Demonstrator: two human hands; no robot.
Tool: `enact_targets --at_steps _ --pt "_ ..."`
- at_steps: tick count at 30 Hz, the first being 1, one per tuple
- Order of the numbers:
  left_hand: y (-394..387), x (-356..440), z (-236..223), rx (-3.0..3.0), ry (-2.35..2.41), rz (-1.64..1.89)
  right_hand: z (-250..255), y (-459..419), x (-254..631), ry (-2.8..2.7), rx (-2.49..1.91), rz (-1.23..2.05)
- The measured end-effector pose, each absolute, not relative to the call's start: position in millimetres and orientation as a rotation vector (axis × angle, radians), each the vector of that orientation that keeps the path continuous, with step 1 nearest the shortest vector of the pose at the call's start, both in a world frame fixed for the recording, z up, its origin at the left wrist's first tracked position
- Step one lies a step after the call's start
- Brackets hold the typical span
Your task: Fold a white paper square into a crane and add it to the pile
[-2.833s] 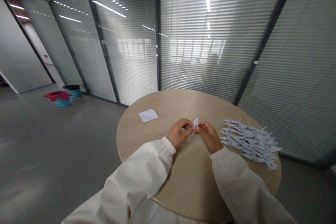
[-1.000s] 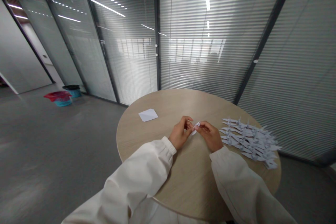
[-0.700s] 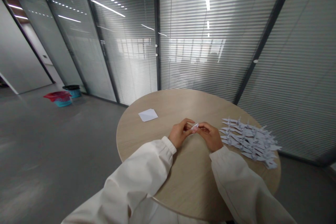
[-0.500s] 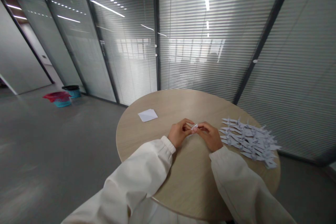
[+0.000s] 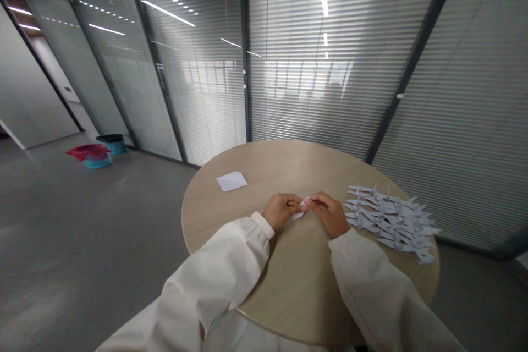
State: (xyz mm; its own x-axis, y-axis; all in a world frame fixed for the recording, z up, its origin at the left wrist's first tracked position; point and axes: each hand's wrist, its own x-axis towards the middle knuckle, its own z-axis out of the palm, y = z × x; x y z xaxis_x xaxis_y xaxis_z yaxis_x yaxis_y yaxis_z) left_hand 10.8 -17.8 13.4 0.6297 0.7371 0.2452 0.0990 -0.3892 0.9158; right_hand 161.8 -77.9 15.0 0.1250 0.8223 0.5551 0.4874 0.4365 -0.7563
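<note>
A small folded piece of white paper [image 5: 302,208] is pinched between both hands low over the round wooden table [image 5: 289,286]. My left hand [image 5: 279,210] is closed on its left end. My right hand [image 5: 330,213] is closed on its right end, fingertips meeting the left hand's. Most of the paper is hidden by the fingers. Both arms wear cream sleeves.
Several finished white paper cranes [image 5: 390,221] lie in rows on the right side of the table. A flat white paper square [image 5: 231,181] lies at the far left. Glass walls with blinds stand behind; two tubs [image 5: 95,153] sit on the floor at left.
The folded paper stood upright between the fingertips 2.8 s ago; it has since been tipped flat and lowered toward the table, with both hands closing over it.
</note>
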Motion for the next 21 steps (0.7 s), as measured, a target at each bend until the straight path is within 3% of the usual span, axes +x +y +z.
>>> enact_targets --at_steps 21 --pt "-20.8 6.1 16.0 1.796 0.539 0.651 14.8 -77.9 162.6 -1.462 -1.248 0.582"
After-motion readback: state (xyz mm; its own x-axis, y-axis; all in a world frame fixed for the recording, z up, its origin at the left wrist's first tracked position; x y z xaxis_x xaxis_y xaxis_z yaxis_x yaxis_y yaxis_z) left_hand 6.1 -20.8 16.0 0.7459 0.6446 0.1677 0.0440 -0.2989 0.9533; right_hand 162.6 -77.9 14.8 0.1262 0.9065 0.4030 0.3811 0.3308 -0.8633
